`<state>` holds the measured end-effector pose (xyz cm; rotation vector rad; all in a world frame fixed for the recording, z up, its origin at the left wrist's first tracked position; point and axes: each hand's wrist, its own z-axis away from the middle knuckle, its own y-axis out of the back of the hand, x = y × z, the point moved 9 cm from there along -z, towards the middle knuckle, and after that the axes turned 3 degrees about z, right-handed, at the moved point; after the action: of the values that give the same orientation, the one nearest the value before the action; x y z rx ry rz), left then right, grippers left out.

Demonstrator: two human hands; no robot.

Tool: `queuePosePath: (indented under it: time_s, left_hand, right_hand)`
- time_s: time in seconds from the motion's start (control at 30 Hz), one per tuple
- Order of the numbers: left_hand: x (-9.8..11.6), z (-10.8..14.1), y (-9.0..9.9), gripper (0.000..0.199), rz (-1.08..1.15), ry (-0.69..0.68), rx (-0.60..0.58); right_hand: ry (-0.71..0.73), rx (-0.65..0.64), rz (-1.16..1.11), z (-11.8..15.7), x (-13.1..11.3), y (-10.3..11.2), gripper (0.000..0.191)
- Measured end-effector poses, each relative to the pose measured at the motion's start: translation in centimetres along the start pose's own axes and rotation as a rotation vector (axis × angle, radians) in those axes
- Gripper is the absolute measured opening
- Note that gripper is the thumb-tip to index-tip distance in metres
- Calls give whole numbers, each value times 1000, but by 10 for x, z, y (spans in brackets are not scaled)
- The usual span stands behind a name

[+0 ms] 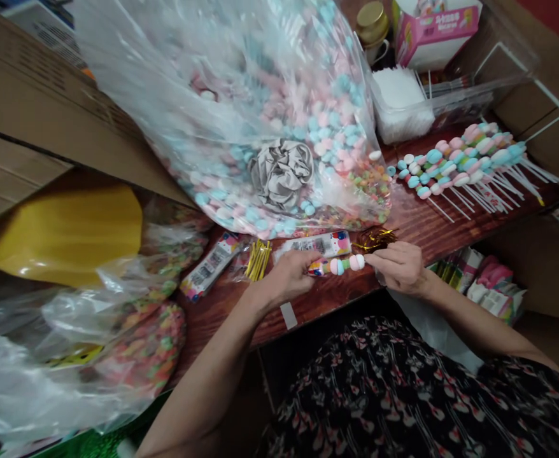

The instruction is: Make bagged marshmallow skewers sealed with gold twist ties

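Note:
A short marshmallow skewer [346, 264] of pink, white, blue and green pieces stretches between my two hands over the table's front edge. My left hand [289, 277] is closed around its left end, where a colourful printed wrapper shows. At the other end, the fingers of my right hand [400, 267] are pinched together; whether they grip the stick or clear film is hard to make out. Gold tinsel [376, 239] lies just behind my right hand. Behind my left hand is a stack of printed clear wrappers [315, 244], with yellow twist ties [259, 259] to its left.
A big clear bag of marshmallows [279, 114] fills the back, a grey scrunchie [283, 173] on it. Finished skewers [465, 159] lie at right, before a clear plastic bin [475, 98] with white sticks. Bags of gummies [146, 343] and a cardboard box [60, 102] crowd the left.

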<state>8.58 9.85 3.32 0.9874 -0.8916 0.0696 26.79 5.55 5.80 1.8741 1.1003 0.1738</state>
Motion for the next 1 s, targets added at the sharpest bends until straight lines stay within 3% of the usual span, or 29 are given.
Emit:
queuePosePath:
  time_s: [0.13, 0.3, 0.47, 0.67, 0.8, 0.87, 1.0]
  left_hand:
    - [8, -2, -12, 24, 197, 13, -93]
    - [12, -3, -20, 16, 151, 23, -112]
    - [6, -4, -17, 14, -41, 58, 12]
    - [2, 0, -2, 18, -169, 81, 281]
    - [2, 3, -1, 22, -218, 48, 370]
    - [3, 2, -4, 20, -253, 45, 352]
    - [4, -3, -16, 17, -275, 71, 197]
  right_hand:
    - [15, -102, 92, 2, 2, -3, 30]
    - [47, -223, 102, -12, -6, 1, 25]
    - [95, -277, 177, -29, -21, 7, 23]
    - [-93, -315, 20, -29, -9, 3, 21]
    - [-102, -304, 52, -28, -11, 4, 22]
    - [-61, -295, 107, -30, -15, 5, 23]
    - [62, -227, 170, -33, -22, 8, 23]
